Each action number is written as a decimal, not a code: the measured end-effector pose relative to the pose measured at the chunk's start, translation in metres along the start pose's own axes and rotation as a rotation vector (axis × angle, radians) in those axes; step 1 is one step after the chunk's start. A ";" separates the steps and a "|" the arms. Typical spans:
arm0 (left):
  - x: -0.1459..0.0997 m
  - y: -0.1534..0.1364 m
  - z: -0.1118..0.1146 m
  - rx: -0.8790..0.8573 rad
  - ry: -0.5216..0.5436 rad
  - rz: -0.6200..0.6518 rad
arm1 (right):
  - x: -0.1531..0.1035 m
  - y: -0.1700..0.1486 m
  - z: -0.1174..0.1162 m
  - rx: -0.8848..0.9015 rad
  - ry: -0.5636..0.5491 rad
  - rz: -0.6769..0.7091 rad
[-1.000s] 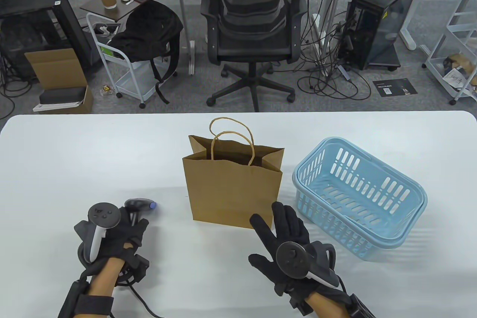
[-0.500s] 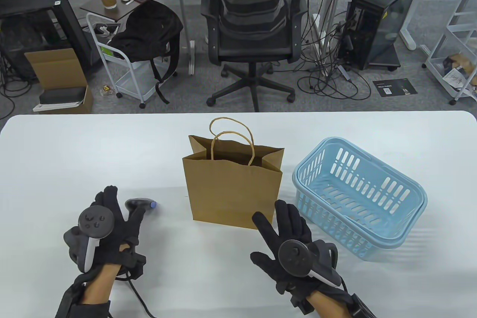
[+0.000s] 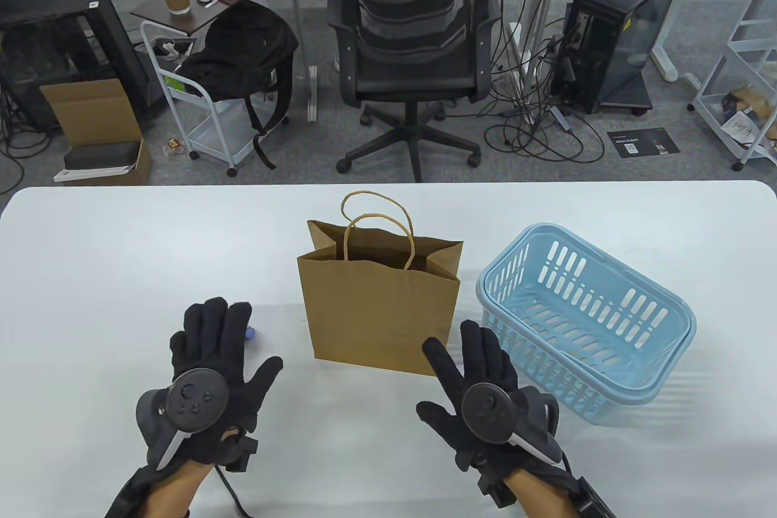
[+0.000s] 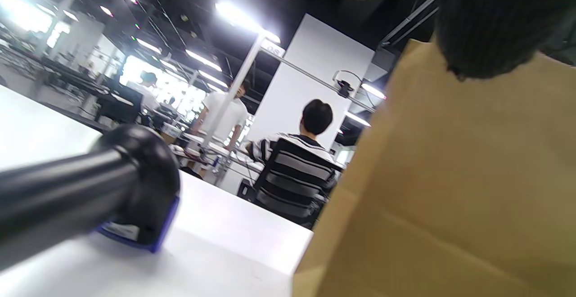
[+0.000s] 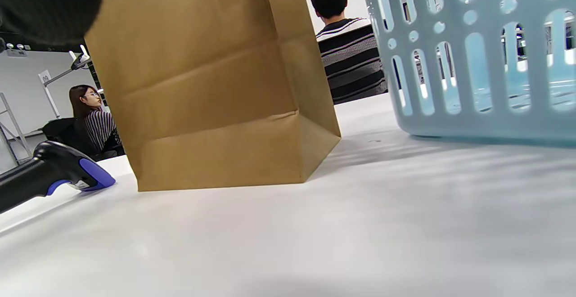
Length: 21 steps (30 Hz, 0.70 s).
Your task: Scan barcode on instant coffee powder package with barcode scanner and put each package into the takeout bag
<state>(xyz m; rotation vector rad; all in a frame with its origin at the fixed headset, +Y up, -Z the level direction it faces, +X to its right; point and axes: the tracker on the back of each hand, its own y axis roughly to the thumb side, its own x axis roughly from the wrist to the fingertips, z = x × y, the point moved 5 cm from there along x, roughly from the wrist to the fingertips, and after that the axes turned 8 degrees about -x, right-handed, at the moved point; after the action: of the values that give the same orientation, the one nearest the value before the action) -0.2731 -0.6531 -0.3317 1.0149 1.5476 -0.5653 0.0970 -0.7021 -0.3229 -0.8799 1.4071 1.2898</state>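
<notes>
Left hand (image 3: 212,372) flat above the table (image 3: 121,251), fingers straight and spread, holding nothing; barcode scanner (image 5: 54,171) lying directly beneath its fingers, long axis running from the wrist side out toward the takeout bag (image 3: 379,311), blue nose (image 3: 250,333) just peeking past the fingertips. Right hand (image 3: 479,384) likewise wide and empty, near the bag's front corner, the blue basket (image 3: 583,311) just beside it. No coffee package visible anywhere; basket seemingly bare, bag interior hidden. Scanner plainly nearer the left hand; probably nothing left to scan
</notes>
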 end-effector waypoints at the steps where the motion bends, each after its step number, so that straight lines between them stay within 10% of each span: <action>1: -0.001 0.004 0.002 -0.016 -0.011 0.020 | 0.000 -0.001 0.000 -0.004 0.001 -0.002; 21: -0.007 0.018 0.056 0.040 -0.277 0.112 | 0.001 -0.010 -0.006 -0.008 0.034 -0.026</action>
<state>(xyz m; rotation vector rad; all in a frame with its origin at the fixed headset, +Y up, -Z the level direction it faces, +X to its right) -0.2276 -0.6907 -0.3349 1.0016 1.2320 -0.6321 0.1047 -0.7094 -0.3271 -0.9266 1.4129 1.2675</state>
